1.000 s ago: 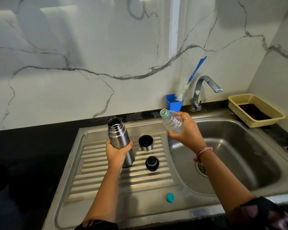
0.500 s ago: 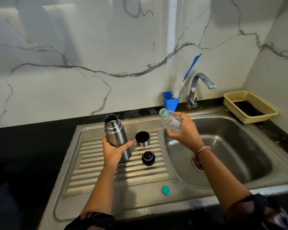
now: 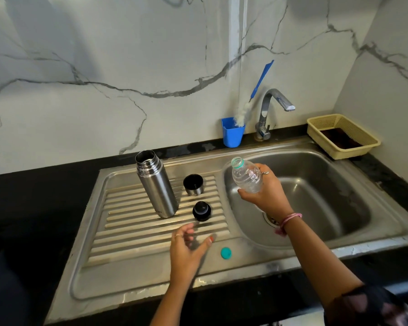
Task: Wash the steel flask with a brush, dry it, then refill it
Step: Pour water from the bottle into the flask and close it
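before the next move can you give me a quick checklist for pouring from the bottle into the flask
1. Steel flask upright on drainboard: ok.
2. Flask mouth open, stopper and cup lid set aside: ok.
3. Plastic bottle uncapped, teal cap lying on the drainboard: ok.
4. Right hand grip on bottle: ok.
5. Left hand steadying flask: not ok, it holds nothing.
6. Water left in bottle: cannot tell.
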Tool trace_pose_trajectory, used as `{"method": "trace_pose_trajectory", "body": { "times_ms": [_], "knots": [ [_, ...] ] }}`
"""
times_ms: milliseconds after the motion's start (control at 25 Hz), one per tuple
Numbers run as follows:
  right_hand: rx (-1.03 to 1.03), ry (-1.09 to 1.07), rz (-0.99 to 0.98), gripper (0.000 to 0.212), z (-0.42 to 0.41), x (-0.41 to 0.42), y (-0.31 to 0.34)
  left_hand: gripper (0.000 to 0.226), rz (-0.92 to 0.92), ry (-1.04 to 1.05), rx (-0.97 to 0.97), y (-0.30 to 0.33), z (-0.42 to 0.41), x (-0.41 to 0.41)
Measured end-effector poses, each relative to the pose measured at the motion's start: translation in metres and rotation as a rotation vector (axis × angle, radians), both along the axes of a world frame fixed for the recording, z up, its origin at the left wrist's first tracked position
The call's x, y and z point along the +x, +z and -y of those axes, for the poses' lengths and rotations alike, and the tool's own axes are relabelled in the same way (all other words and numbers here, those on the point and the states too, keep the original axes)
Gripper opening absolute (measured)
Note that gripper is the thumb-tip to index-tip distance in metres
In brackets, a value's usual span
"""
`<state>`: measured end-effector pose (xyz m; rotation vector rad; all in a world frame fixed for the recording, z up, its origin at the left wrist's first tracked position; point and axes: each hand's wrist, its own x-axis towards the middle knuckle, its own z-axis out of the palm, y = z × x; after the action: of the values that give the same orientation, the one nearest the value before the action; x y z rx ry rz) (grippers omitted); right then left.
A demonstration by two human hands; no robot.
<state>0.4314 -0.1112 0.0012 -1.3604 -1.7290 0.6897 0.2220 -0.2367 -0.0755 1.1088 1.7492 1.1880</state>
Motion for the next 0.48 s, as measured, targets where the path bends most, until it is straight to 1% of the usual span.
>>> {"method": "trace_pose_trajectory", "body": {
  "times_ms": [80,200,280,400,480],
  "knots": [
    [-0.024,-0.003,-0.004,0.063,0.007,0.005,-0.008,0.05,-0.065,-0.121,-0.026,-0.002,0.001,0.01],
    [-0.054,-0.012,0.002,0.063,0.014,0.012,-0.018,0.039,-0.227,-0.261,-0.038,0.001,-0.003,0.021],
    [-0.067,-0.016,0.014,0.062,0.015,0.015,-0.022,0.037,-0.306,-0.324,-0.046,0.0,-0.008,0.027],
    [-0.103,-0.012,0.025,0.062,0.016,0.023,-0.026,0.04,-0.447,-0.41,-0.126,-0.004,-0.014,0.034],
    [-0.118,-0.007,0.036,0.063,0.015,0.027,-0.028,0.038,-0.508,-0.449,-0.155,-0.009,-0.015,0.035]
  ]
}}
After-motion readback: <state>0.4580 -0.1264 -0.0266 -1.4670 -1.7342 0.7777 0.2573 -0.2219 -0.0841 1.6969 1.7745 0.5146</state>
